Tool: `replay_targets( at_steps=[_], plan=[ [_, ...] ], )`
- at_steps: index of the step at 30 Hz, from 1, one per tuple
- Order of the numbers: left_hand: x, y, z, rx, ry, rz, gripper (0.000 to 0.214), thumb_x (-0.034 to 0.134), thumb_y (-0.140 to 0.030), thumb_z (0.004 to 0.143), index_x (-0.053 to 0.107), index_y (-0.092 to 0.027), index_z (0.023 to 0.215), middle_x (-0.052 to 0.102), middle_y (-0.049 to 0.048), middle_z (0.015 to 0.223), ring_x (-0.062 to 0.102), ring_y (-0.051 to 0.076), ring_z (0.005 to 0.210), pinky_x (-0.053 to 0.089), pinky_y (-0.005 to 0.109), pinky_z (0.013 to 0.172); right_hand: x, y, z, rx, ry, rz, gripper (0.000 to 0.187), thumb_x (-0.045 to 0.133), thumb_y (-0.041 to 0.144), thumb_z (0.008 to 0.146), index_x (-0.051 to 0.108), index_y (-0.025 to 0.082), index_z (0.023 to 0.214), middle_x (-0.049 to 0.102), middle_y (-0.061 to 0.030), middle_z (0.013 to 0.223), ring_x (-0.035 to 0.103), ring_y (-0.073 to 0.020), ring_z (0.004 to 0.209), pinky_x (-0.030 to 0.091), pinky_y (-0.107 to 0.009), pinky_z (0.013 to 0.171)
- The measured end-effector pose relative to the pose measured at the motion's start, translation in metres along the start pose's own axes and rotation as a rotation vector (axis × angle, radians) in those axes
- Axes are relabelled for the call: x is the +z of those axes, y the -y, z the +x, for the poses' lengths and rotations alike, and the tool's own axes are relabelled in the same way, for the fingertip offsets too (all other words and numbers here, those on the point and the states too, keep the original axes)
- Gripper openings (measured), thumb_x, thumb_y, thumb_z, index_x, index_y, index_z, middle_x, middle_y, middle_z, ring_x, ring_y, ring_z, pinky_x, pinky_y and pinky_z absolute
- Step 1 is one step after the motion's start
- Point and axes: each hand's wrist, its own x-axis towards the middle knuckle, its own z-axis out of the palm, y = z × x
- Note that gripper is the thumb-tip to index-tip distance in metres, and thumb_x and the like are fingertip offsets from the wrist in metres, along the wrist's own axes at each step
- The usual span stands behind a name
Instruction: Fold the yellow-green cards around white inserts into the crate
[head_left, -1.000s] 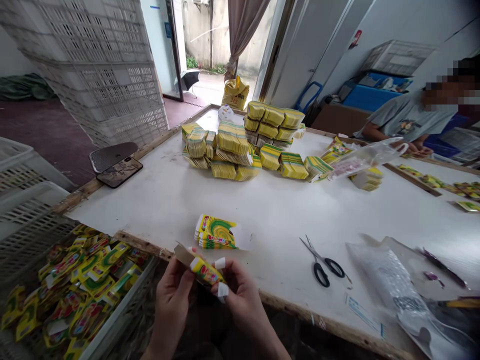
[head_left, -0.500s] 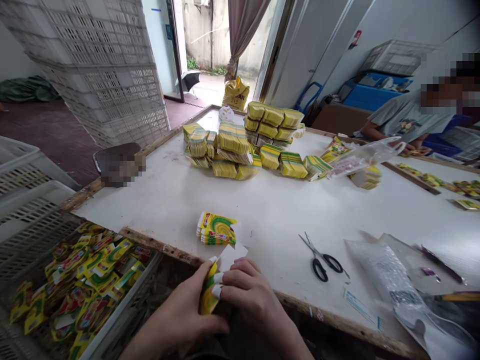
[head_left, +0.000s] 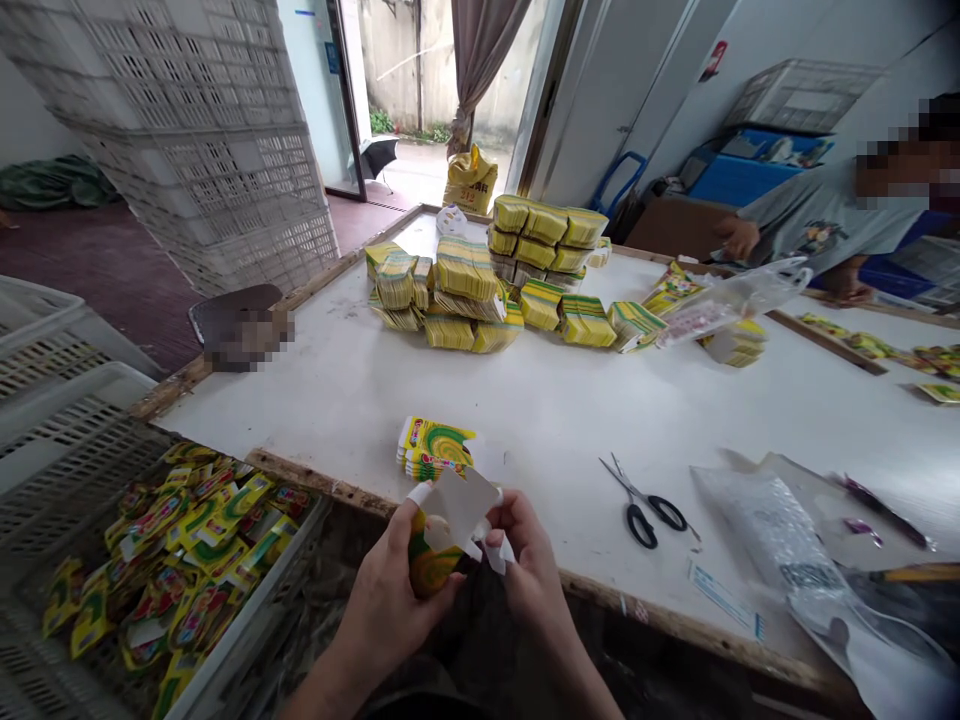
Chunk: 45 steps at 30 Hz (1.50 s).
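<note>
My left hand (head_left: 390, 590) grips a small yellow and green printed carton (head_left: 429, 565) just below the table's near edge. Its white flap (head_left: 461, 503) stands up and open. My right hand (head_left: 525, 570) pinches that flap from the right, with white tape on the fingertips. A short stack of flat yellow cartons (head_left: 435, 450) lies on the white table (head_left: 540, 420) just beyond my hands.
A white crate (head_left: 45, 420) at the left holds several folded yellow cartons (head_left: 172, 560). Bundles of flat cartons (head_left: 487, 280) are piled at the table's far side. Scissors (head_left: 646, 505) and clear plastic bags (head_left: 795, 560) lie at the right. Another person (head_left: 825, 225) works at the far right.
My hands have turned the carton upright and lifted it a little. Its white flap now stands open between my fingers. The other person's arm has shifted.
</note>
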Motion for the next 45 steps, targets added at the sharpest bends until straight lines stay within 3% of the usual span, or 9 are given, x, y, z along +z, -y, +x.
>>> replay_targets(
  at_steps=[5, 9, 17, 25, 31, 35, 38, 41, 45],
  plan=[
    [0.007, 0.001, -0.004, 0.142, -0.027, -0.054, 0.076, 0.067, -0.034, 0.077, 0.027, -0.022, 0.14, 0.065, 0.012, 0.118, 0.068, 0.025, 0.098, 0.057, 0.034, 0.08, 0.001, 0.0, 0.015, 0.382, 0.008, 0.264, 0.032, 0.066, 0.049, 0.077, 0.061, 0.018, 0.072, 0.052, 0.0029, 0.054, 0.046, -0.0121, 0.051, 0.039, -0.023, 0.05],
    [0.008, 0.0, -0.001, 0.136, -0.08, -0.087, 0.075, 0.068, -0.033, 0.077, 0.027, -0.023, 0.139, 0.065, 0.0126, 0.117, 0.068, 0.025, 0.099, 0.057, 0.034, 0.081, 0.019, -0.018, 0.005, 0.679, 0.207, 0.517, 0.039, 0.062, 0.055, 0.075, 0.065, 0.016, 0.075, 0.061, -0.0036, 0.058, 0.06, -0.0191, 0.058, 0.048, -0.029, 0.056],
    [0.008, 0.001, 0.006, 0.124, -0.032, -0.074, 0.071, 0.065, -0.034, 0.08, 0.024, -0.023, 0.136, 0.06, 0.0132, 0.119, 0.065, 0.024, 0.105, 0.055, 0.033, 0.085, 0.006, -0.019, 0.0, 0.329, 0.11, 0.437, 0.048, 0.078, 0.061, 0.061, 0.066, 0.021, 0.085, 0.069, -0.0054, 0.082, 0.065, -0.0224, 0.08, 0.051, -0.035, 0.079],
    [0.01, 0.001, 0.005, 0.346, -0.024, 0.174, 0.047, 0.06, -0.019, 0.076, 0.034, -0.024, 0.115, 0.06, 0.0063, 0.096, 0.065, 0.02, 0.074, 0.053, 0.028, 0.062, -0.005, -0.001, 0.01, 0.416, 0.213, 0.291, 0.032, 0.078, 0.031, 0.067, 0.07, 0.017, 0.095, 0.072, -0.0042, 0.09, 0.064, -0.0216, 0.087, 0.046, -0.033, 0.085],
    [0.007, 0.0, 0.003, 0.362, -0.053, 0.293, 0.033, 0.052, -0.016, 0.077, 0.036, -0.023, 0.105, 0.06, 0.0053, 0.087, 0.064, 0.022, 0.069, 0.052, 0.03, 0.058, -0.004, 0.006, 0.012, 0.355, 0.325, 0.077, 0.036, 0.073, 0.039, 0.071, 0.07, 0.013, 0.097, 0.072, -0.0071, 0.09, 0.064, -0.0244, 0.086, 0.049, -0.035, 0.083],
    [0.007, -0.001, 0.004, 0.297, 0.009, 0.267, 0.042, 0.053, -0.018, 0.077, 0.035, -0.022, 0.115, 0.063, 0.0082, 0.094, 0.067, 0.025, 0.08, 0.056, 0.035, 0.066, -0.003, 0.004, 0.0, 0.128, 0.299, -0.204, 0.046, 0.059, 0.036, 0.085, 0.057, 0.015, 0.127, 0.068, -0.0119, 0.115, 0.06, -0.0287, 0.107, 0.047, -0.041, 0.095],
    [0.011, -0.001, 0.005, 0.233, 0.041, 0.177, 0.064, 0.056, -0.019, 0.076, 0.021, -0.021, 0.13, 0.064, 0.0125, 0.104, 0.069, 0.026, 0.083, 0.058, 0.038, 0.068, -0.001, -0.005, -0.012, -0.121, 0.372, -0.42, 0.062, 0.053, 0.019, 0.087, 0.035, 0.021, 0.146, 0.046, -0.0122, 0.145, 0.043, -0.0279, 0.133, 0.035, -0.043, 0.111],
    [0.017, 0.001, 0.005, 0.252, 0.003, 0.146, 0.08, 0.059, -0.021, 0.077, 0.008, -0.022, 0.139, 0.056, 0.0187, 0.121, 0.066, 0.029, 0.099, 0.058, 0.041, 0.078, 0.0, -0.015, -0.016, -0.293, 0.38, -0.539, 0.066, 0.044, 0.007, 0.087, 0.029, 0.025, 0.149, 0.034, -0.009, 0.153, 0.033, -0.0249, 0.141, 0.03, -0.041, 0.114],
    [0.014, 0.009, 0.003, 0.229, -0.068, 0.252, 0.07, 0.06, -0.017, 0.074, 0.024, -0.02, 0.133, 0.05, 0.0191, 0.126, 0.056, 0.034, 0.114, 0.052, 0.051, 0.091, -0.007, -0.022, -0.009, -0.396, 0.243, -0.575, 0.066, 0.038, 0.004, 0.089, 0.03, 0.032, 0.148, 0.035, -0.0053, 0.154, 0.034, -0.0216, 0.14, 0.035, -0.039, 0.112]
  ],
)
